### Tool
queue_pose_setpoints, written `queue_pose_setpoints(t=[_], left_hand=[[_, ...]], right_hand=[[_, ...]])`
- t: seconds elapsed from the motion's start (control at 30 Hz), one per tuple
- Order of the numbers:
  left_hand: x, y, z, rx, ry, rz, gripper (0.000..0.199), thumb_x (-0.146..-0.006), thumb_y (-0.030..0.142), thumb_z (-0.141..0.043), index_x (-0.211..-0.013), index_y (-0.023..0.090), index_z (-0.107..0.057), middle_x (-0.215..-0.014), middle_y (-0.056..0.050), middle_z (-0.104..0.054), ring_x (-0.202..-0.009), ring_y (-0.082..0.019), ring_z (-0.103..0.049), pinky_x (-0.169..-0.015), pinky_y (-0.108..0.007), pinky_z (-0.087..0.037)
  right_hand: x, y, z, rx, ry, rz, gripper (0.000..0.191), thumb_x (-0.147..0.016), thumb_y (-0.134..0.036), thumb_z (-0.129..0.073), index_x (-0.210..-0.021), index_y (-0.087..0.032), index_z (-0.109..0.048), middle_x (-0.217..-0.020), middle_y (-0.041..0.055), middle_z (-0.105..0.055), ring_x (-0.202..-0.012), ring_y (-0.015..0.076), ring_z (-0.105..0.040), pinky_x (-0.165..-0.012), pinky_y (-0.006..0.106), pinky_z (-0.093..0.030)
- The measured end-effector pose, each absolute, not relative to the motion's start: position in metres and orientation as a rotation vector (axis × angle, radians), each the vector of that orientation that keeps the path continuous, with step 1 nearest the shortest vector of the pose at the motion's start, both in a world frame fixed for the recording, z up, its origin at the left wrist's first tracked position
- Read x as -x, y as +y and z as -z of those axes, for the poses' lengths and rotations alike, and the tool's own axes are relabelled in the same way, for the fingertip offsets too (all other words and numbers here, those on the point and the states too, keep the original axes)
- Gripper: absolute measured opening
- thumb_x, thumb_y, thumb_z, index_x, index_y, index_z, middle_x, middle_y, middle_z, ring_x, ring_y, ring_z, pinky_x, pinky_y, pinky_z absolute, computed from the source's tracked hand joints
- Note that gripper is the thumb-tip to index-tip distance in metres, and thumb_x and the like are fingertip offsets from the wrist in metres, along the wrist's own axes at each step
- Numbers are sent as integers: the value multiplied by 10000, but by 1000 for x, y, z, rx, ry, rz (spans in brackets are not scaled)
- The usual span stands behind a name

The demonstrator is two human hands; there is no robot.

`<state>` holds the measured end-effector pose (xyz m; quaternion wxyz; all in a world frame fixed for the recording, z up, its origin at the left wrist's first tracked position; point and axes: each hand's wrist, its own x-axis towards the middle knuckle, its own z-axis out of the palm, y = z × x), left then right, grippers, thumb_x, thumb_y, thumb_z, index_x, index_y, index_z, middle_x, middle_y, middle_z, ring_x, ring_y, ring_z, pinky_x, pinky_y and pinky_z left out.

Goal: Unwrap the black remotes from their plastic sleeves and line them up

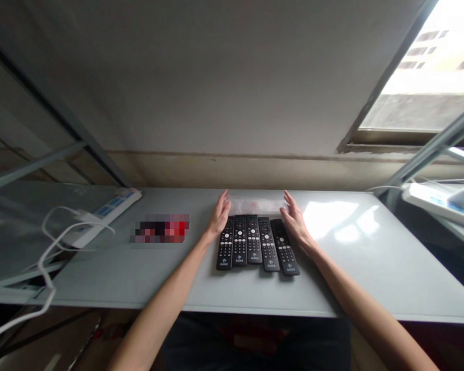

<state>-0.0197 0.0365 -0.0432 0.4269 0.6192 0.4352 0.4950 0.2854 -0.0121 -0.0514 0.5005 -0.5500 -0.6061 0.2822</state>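
Observation:
Several black remote controls [254, 242] lie side by side on the grey table [170, 278], the rightmost one tilted and slightly apart. Behind their top ends is a clear plastic bag or film [255, 206] with a small red mark. My left hand [219, 214] rests at the film's left end, beside the leftmost remote, its fingers stretched out. At the film's right end is my right hand [293, 216], fingers also extended, close to the top of the rightmost remote. Neither hand is wrapped round anything.
A pixelated red and black item [161, 229] lies to the left. Further left sits a white power strip [104, 216] with white cables. Another white strip [441, 203] is at the far right. Metal frame bars rise on both sides, with a wall behind the table.

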Motion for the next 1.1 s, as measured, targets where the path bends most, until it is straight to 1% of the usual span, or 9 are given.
queue_pose_setpoints(t=[0.1,0.2,0.43,0.67,0.77,0.83,0.93,1.03,1.1], left_hand=[[20,36,44,-1543,1103,-1241,711,-1038,618,-571,-1631,263,-404,-1596,-177,-543,-1517,-330,-500,-1297,-549,-328],[20,35,45,-1556,1126,-1244,678,-1042,581,-583,-1618,266,-416,-1564,-173,-559,-1474,-327,-531,-1275,-543,-355],[21,34,44,-1606,1212,-1269,568,-1052,513,-559,-1540,231,-481,-1473,-161,-579,-1380,-295,-565,-1226,-511,-406],[22,37,46,-1610,1225,-1296,517,-1053,515,-545,-1490,240,-523,-1405,-145,-617,-1298,-273,-609,-1203,-499,-426],[23,39,47,-1592,1223,-1302,509,-1056,513,-532,-1484,238,-519,-1415,-153,-614,-1279,-270,-624,-1186,-505,-446],[24,41,47,-1586,1219,-1309,521,-1055,528,-527,-1482,229,-516,-1440,-169,-604,-1303,-281,-619,-1190,-520,-446],[22,40,46,-1597,1182,-1330,556,-1055,578,-518,-1488,230,-518,-1512,-178,-578,-1411,-303,-569,-1236,-541,-407],[20,38,44,-1620,1133,-1361,612,-1056,639,-496,-1530,253,-505,-1642,-154,-491,-1554,-303,-446,-1309,-536,-316],[18,35,43,-1636,1128,-1396,647,-1059,668,-472,-1566,267,-488,-1698,-128,-437,-1611,-288,-365,-1346,-517,-248]], right_hand=[[-285,-13,51,1322,-1465,-660,752,-1013,-487,-519,-1705,-268,-321,-1754,99,-374,-1621,267,-362,-1340,535,-274],[-283,-16,49,1334,-1473,-648,743,-1037,-532,-500,-1703,-244,-342,-1753,108,-375,-1625,281,-354,-1349,532,-250],[-279,-21,45,1336,-1568,-617,765,-1062,-666,-444,-1715,-283,-332,-1765,72,-345,-1634,289,-335,-1353,556,-228],[-277,-24,41,1338,-1575,-629,756,-1071,-699,-403,-1716,-312,-330,-1766,50,-335,-1638,290,-325,-1356,565,-220],[-278,-24,41,1339,-1582,-618,747,-1075,-694,-400,-1716,-317,-327,-1768,48,-331,-1638,283,-326,-1357,566,-218],[-278,-23,43,1334,-1596,-603,737,-1081,-685,-392,-1717,-321,-321,-1768,51,-334,-1635,279,-334,-1352,572,-230],[-279,-20,49,1335,-1622,-555,715,-1094,-666,-368,-1721,-328,-304,-1770,57,-335,-1635,275,-334,-1345,585,-239],[-280,-15,56,1381,-1613,-489,712,-1096,-666,-348,-1722,-333,-290,-1775,62,-330,-1646,279,-306,-1341,603,-232],[-281,-14,59,1413,-1563,-448,711,-1094,-674,-335,-1722,-346,-281,-1782,54,-317,-1656,282,-280,-1336,619,-227]])
